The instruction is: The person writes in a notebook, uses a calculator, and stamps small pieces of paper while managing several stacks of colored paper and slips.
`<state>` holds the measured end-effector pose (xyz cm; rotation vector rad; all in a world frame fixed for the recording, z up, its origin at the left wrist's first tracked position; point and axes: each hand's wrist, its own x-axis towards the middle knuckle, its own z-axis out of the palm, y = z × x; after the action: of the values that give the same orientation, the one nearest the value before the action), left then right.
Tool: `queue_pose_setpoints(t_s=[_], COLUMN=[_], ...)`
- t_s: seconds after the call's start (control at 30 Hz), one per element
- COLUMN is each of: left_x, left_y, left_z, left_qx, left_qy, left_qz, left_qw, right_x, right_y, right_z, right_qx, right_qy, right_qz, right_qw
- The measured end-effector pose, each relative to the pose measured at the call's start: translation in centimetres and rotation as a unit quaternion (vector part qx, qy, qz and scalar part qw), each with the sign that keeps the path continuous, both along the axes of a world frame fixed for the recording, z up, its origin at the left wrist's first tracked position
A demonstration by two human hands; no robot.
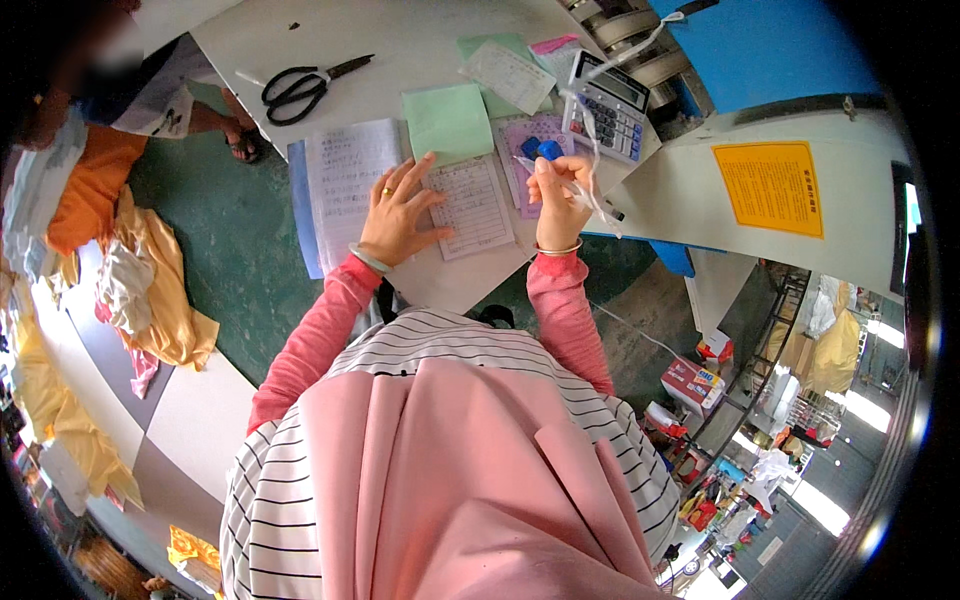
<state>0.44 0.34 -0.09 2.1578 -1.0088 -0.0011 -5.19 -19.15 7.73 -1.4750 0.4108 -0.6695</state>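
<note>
My left hand [402, 212] lies flat with fingers spread, across the edge of an open notebook [345, 165] and a white printed form [475, 212] with handwriting. Its fingertips reach the lower edge of a green paper slip [447, 125]. Right of the form, my right hand [562, 205] is closed on what looks like a pen, mostly hidden by the fingers. A white cord [594, 150] hangs down to this hand. Blue pieces [548, 150] show just above the fingertips; whether they belong to the pen I cannot tell. Purple slips [530, 135] lie behind the hand.
Black-handled scissors [300, 93] lie at the table's far left. A calculator [607, 105] stands at the right beside metal machine parts [630, 40]. A yellow notice [768, 188] is on the right-hand panel. Cloth pieces [150, 280] are heaped at left, near another person's foot [242, 145].
</note>
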Motion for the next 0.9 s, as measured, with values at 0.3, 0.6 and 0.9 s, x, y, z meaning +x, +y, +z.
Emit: queue_pose_setpoints(t_s=[0.3,0.6,0.9], left_x=[-0.1,-0.6,-0.3], left_y=[-0.4,0.0,0.0], left_z=[0.0,-0.5,-0.2], left_qx=[0.004,0.011,0.006], left_qy=[-0.011,-0.003,0.004], left_qz=[0.001,0.002,-0.001], left_qw=[1.000,1.000,1.000], right_x=[-0.1,2.3,3.5], right_y=[-10.3,-16.7,-14.8], right_z=[0.4,-2.6,-3.1], right_qx=[-0.041,-0.625,-0.635], right_qy=[-0.115,0.106,0.196], right_qz=[-0.085,-0.078,-0.055], right_qw=[0.989,0.770,0.745])
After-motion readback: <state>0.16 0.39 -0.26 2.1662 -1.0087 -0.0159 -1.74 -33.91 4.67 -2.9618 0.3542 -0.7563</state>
